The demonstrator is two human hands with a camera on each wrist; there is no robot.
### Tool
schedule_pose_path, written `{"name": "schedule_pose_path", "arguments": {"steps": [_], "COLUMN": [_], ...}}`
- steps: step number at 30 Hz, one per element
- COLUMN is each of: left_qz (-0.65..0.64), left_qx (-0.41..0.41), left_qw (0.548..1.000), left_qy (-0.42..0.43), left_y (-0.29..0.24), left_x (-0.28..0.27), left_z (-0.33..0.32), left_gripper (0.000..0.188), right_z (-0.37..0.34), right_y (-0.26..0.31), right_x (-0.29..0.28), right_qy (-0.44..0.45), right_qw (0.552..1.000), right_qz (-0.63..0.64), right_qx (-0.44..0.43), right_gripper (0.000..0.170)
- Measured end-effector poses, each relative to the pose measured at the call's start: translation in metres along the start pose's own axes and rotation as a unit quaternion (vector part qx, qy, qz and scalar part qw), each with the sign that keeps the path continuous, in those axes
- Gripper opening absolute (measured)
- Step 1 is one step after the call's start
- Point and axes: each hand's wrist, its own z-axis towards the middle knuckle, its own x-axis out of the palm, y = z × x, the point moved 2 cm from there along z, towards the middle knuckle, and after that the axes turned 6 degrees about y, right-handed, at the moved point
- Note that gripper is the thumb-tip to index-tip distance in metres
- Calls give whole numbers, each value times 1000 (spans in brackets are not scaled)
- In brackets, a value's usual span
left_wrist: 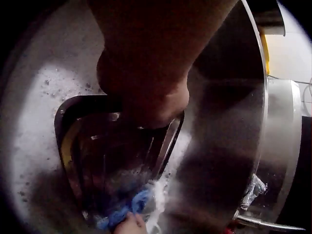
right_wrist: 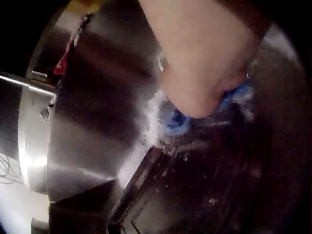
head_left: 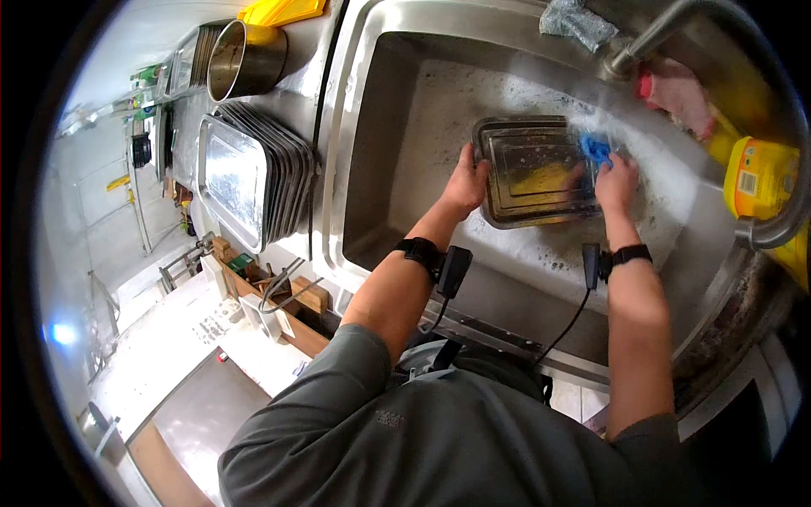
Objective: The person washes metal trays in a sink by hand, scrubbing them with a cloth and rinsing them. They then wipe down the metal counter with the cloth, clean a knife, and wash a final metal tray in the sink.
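Left hand [head_left: 466, 182] grips tray's [head_left: 536, 165] edge, right hand [head_left: 617, 182] pinches blue scrubber [head_left: 594, 147], open sink [head_left: 378, 135] around.

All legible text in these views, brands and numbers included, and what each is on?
None can be read.
Yellow container by the sink: small print and a barcode-like patch, too small to read.
Grey shirt: small chest print, too small and blurred.
Wrist views: no lettering I can make out.

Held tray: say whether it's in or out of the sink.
In: the walls of the sink surround the tray, with suds around it.
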Motion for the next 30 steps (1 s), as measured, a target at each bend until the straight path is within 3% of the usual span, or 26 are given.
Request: {"name": "schedule_pose_path", "arguments": {"steps": [1, 3, 6, 8, 10, 12, 13, 15, 16, 18, 20, 21, 22, 24, 27, 30], "left_qz": [-1, -1, 55, 41, 27, -85, -85, -266, -269, -417, -429, -431, -431, -470, -353, -282], "left_qx": [24, 47, 49, 42, 43, -25, -24, -26, -27, -61, -78, -109, -142, -111, -94, -71], "left_qw": [1000, 998, 997, 998, 996, 994, 994, 961, 961, 897, 892, 894, 891, 876, 928, 948], "left_qy": [17, 31, 3, 35, 71, 68, 67, 64, 66, 129, 121, 63, 2, 8, -79, -131], "left_y": [4, 25, 1, -10, -14, -3, -13, -30, -23, -17, -22, -24, -22, -2, -13, -9], "left_x": [2, 4, 5, 2, 3, 3, 5, 14, 13, 13, 14, 11, 9, 7, 9, 5], "left_z": [3, 16, 5, -1, 3, 4, -1, -11, -6, 2, 2, 3, 4, 19, 9, 14], "left_gripper": [59, 60, 59, 60, 60, 59, 59, 58, 58, 66, 69, 68, 68, 60, 42, 47], "right_z": [8, 15, 14, 8, -6, -20, -25, -36, -41, -53, -65, -76, -85, -98, -114, -130], "right_y": [8, 35, 74, 90, 129, 155, 167, 182, 185, 185, 181, 176, 168, 160, 161, 154], "right_x": [-1, 0, -3, 15, 8, 7, 6, 9, 13, 15, 17, 15, 12, 5, 2, 9], "right_qy": [-14, 54, 110, 84, 120, 92, 104, 108, 99, 88, 151, 151, 154, 197, 207, 166], "right_qw": [1000, 995, 988, 992, 985, 979, 976, 969, 967, 969, 966, 956, 956, 931, 938, 950], "right_qz": [0, -79, -104, -55, -29, -20, -2, 39, 62, 43, 94, 33, 29, 72, 82, 61], "right_qx": [7, -9, 12, -82, -117, -179, -193, -217, -226, -227, -185, -248, -247, -299, -266, -257], "right_gripper": [21, 24, 24, 23, 21, 21, 22, 22, 22, 22, 22, 22, 22, 24, 24, 18]}}
